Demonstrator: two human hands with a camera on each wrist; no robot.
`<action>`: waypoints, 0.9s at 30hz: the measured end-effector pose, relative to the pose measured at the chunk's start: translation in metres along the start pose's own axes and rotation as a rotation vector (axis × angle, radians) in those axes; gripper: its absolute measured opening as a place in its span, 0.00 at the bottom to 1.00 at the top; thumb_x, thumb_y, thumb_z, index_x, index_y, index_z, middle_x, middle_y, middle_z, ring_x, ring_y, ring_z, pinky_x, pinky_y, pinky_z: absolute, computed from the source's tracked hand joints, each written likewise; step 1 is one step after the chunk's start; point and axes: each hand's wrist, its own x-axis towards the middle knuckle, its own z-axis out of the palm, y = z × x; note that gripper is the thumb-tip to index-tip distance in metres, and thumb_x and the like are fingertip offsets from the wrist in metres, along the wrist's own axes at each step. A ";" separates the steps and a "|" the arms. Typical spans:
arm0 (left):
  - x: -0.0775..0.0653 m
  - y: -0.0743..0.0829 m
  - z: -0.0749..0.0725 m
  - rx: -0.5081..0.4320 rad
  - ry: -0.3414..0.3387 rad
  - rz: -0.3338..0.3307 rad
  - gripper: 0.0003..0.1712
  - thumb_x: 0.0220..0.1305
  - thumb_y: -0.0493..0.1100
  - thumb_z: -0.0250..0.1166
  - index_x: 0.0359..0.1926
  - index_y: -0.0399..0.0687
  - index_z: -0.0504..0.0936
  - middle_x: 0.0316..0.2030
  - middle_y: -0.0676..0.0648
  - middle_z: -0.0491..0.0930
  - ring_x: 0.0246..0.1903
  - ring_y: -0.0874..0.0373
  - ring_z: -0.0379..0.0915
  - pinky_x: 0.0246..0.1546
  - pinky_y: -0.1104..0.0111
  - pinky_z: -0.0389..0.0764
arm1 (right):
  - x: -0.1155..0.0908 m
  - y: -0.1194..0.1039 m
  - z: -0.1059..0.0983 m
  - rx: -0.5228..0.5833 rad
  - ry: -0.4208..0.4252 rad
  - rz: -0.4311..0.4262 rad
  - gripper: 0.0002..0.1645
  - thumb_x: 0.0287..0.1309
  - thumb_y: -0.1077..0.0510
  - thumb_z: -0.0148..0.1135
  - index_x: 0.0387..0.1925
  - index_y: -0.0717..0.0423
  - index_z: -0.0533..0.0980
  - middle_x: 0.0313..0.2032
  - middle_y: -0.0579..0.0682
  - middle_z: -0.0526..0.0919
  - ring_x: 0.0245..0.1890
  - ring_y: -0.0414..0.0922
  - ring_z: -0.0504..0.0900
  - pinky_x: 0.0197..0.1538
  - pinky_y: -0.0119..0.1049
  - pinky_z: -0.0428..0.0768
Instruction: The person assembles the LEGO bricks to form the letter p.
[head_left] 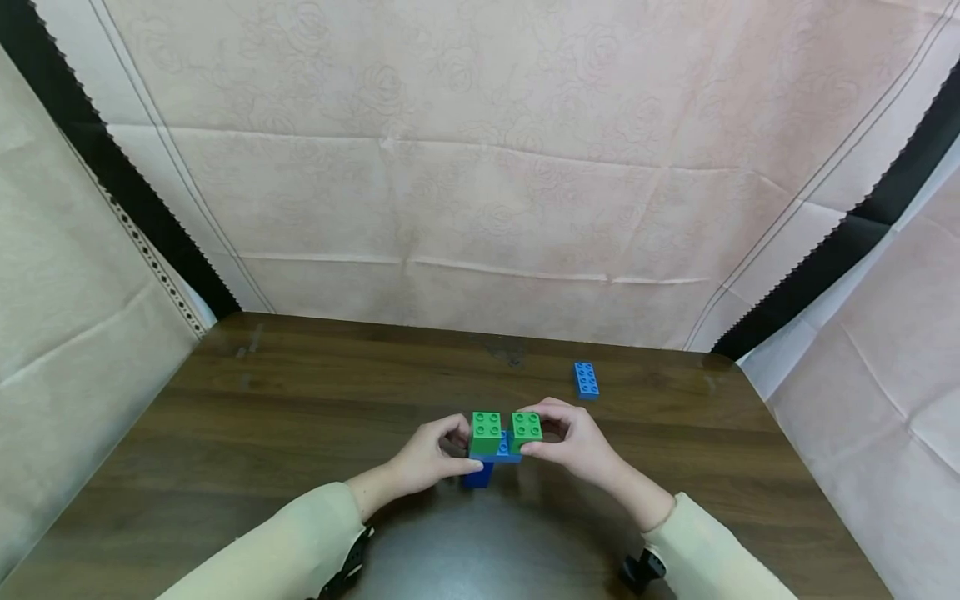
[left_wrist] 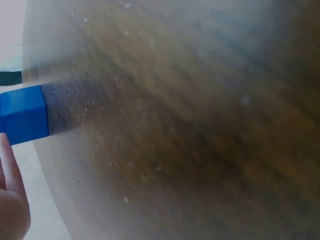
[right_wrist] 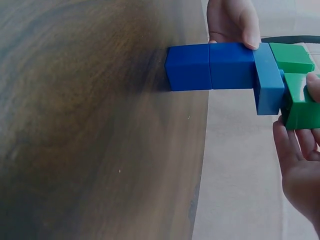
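A small tower of toy building bricks stands on the table between the two hands. Two dark blue bricks (right_wrist: 232,66) form its column, with a longer lighter blue brick (right_wrist: 270,92) across the top. Two green bricks sit above that: a left one (head_left: 486,433) and a right one (head_left: 526,428), with blue studs showing between them. My left hand (head_left: 423,458) holds the tower from the left, thumb against the blue bricks. The right green brick is pinched between thumb and fingers of my right hand (head_left: 576,442). It looks slightly tilted; whether it is fully seated I cannot tell.
A loose blue brick (head_left: 587,380) lies on the brown wooden table (head_left: 337,375), beyond the right hand near the far edge. Pale fabric panels (head_left: 465,167) rise behind the table and at both sides.
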 end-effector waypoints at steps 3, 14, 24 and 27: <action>0.000 0.000 0.000 -0.001 0.002 0.011 0.15 0.54 0.43 0.70 0.39 0.45 0.73 0.40 0.45 0.78 0.41 0.56 0.72 0.35 0.73 0.77 | 0.001 -0.001 0.000 -0.018 -0.007 0.001 0.22 0.49 0.59 0.69 0.48 0.59 0.78 0.41 0.53 0.79 0.40 0.43 0.77 0.44 0.29 0.79; 0.000 0.003 -0.001 0.040 0.000 0.022 0.15 0.54 0.44 0.69 0.38 0.45 0.73 0.40 0.47 0.78 0.41 0.56 0.72 0.38 0.70 0.77 | 0.000 -0.001 0.001 -0.039 0.006 0.001 0.22 0.49 0.59 0.70 0.48 0.58 0.78 0.40 0.52 0.79 0.40 0.41 0.76 0.44 0.29 0.78; -0.004 0.018 -0.001 0.030 0.004 0.010 0.13 0.54 0.39 0.69 0.38 0.43 0.73 0.39 0.46 0.77 0.42 0.53 0.73 0.39 0.66 0.78 | -0.003 0.000 -0.005 -0.052 -0.009 0.028 0.22 0.48 0.58 0.71 0.48 0.57 0.78 0.41 0.52 0.79 0.40 0.41 0.76 0.44 0.29 0.79; -0.001 0.009 0.000 0.048 0.008 0.016 0.14 0.54 0.41 0.69 0.38 0.45 0.73 0.39 0.48 0.78 0.41 0.55 0.72 0.42 0.62 0.77 | -0.001 -0.001 -0.005 -0.055 -0.013 0.023 0.22 0.48 0.58 0.71 0.48 0.57 0.78 0.41 0.52 0.79 0.40 0.42 0.76 0.44 0.29 0.79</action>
